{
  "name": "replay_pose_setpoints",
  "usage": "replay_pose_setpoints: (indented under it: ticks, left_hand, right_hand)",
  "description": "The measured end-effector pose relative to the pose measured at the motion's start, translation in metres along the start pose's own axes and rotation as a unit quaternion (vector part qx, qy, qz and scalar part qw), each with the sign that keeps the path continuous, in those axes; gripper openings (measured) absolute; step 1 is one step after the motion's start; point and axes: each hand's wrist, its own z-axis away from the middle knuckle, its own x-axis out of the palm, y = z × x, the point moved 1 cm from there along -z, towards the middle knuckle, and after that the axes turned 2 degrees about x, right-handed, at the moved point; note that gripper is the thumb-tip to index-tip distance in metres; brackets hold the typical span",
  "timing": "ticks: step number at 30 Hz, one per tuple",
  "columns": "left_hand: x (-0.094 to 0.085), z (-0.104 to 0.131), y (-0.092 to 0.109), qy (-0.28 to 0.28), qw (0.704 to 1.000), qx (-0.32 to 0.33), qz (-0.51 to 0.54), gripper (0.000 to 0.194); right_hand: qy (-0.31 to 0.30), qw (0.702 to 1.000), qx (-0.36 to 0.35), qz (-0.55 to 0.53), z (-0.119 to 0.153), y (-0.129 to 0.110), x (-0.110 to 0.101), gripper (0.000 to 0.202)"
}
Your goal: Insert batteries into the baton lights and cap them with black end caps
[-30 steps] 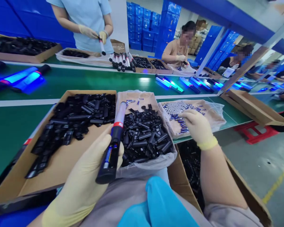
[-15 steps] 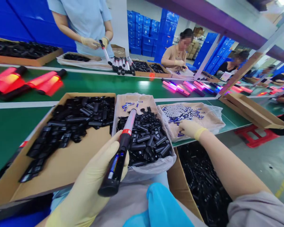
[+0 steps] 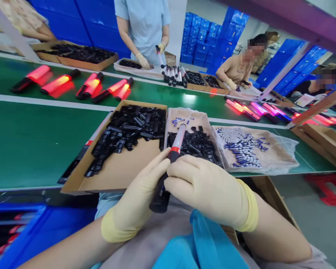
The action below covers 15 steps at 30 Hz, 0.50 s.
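A light stick [image 3: 176, 149] with a clear tube, a red band and a black handle slants up and away in front of me. My left hand [image 3: 141, 190], in a cream glove, is wrapped round the handle from the left. From the right, the bent fingers of my gloved right hand [image 3: 204, 186] press on the handle and cover its middle; whether they pinch anything small is hidden. Just beyond lies a lined tray [image 3: 207, 116] of black parts with a few batteries. To its right is a tray [image 3: 280, 162] of blue and silver batteries.
A cardboard tray [image 3: 123, 175] of black parts is at the left. Lit red sticks [image 3: 91, 86] lie on the green belt [image 3: 148, 89]. Across it, a person in light blue [image 3: 144, 26] handles sticks. A blue bin [image 3: 36, 220] is at lower left, a red stool [image 3: 329, 186] at right.
My right hand has come from the battery tray to the stick's handle. My left hand still holds the stick. The whole view has shifted, with the trays now further right.
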Motion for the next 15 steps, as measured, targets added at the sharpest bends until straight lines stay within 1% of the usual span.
replay_pose_setpoints:
  ticks: [3,6,8,10,13,15]
  left_hand:
    - [-0.013,0.003,0.004,-0.010,1.000,0.012,-0.009,0.022]
    - [-0.029,0.006,0.008,-0.006,1.000,0.029,-0.008,0.017]
    - [-0.042,0.009,0.011,0.002,1.000,0.026,0.014,0.018]
    - [-0.058,0.012,0.014,0.018,0.999,0.027,0.037,0.022]
    - [-0.084,0.018,0.020,0.065,0.996,0.045,0.046,0.031]
    - [-0.101,0.022,0.025,0.088,0.993,0.046,0.058,0.036]
  right_hand:
    - [-0.015,0.999,-0.025,-0.017,-0.014,-0.009,0.006,0.028]
    - [-0.012,0.999,-0.030,-0.023,-0.030,-0.021,0.013,0.029]
    - [0.003,0.998,-0.036,-0.054,-0.041,-0.031,0.022,0.030]
    - [0.021,0.992,-0.033,-0.117,-0.050,-0.041,0.032,0.027]
    - [0.040,0.976,-0.011,-0.213,-0.062,-0.056,0.045,0.020]
    - [0.034,0.966,-0.013,-0.256,-0.071,-0.062,0.051,0.024]
